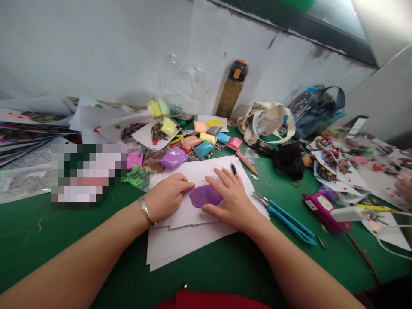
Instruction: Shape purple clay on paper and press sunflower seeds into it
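Observation:
A flat patch of purple clay [204, 195] lies on white paper sheets [180, 240] on the green table. My right hand [232, 200] rests flat beside and partly on the clay, fingers spread and open. My left hand [167, 198], with a silver bracelet at the wrist, is curled with its fingers pressed on the paper just left of the clay. A black pen [233, 168] lies beyond my right fingertips.
Small packets of coloured clay [203, 149] and sunflower seeds on paper [158, 133] lie behind the sheets. A blue utility knife [286, 219] lies to the right, beside a pink device [323, 211]. A bottle [232, 89], bags [268, 122] and picture sheets [341, 167] crowd the back and right.

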